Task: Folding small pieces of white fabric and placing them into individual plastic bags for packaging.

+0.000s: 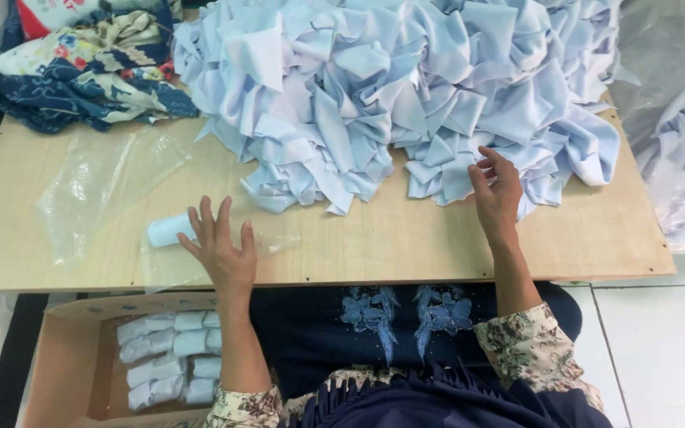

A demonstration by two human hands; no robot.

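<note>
- Sitting nearest the camera, below the desk edge and under the left grip, is a cardboard box (57, 349) holding bagged white rolls (172, 361) stacked in rows.
- The left hand (223, 250) lies flat on the desk (406, 246), palm down, fingers spread; its grip is open and closes on nothing.
- Under that palm and fingers lies a clear bag (192, 257), pressed to the desk.
- Just left of the left fingertips, inside the bag's far end, sits a pale blue roll (168, 230), touching or almost touching the index finger; which one, I cannot tell.
- Further left of the left grip lies a second clear plastic sheet (97, 190), crumpled and flat on the wood.
- The right hand (495, 190) is well apart from the left, at the near edge of the cloth pile (406, 87).
- Its grip is half closed: thumb and fingertips curl in on a corner of pale blue cloth, pinching or just touching it; a firm hold cannot be told.
- Beyond both grips the pile of pale blue cloth pieces covers the far half of the desk.
- Far left of the left grip, past the plastic, lies a heap of floral fabric (89, 71) in navy, cream and red.
- Far right of the right grip, off the desk edge, hangs a large clear sack (675, 150) with more pale cloth inside.
</note>
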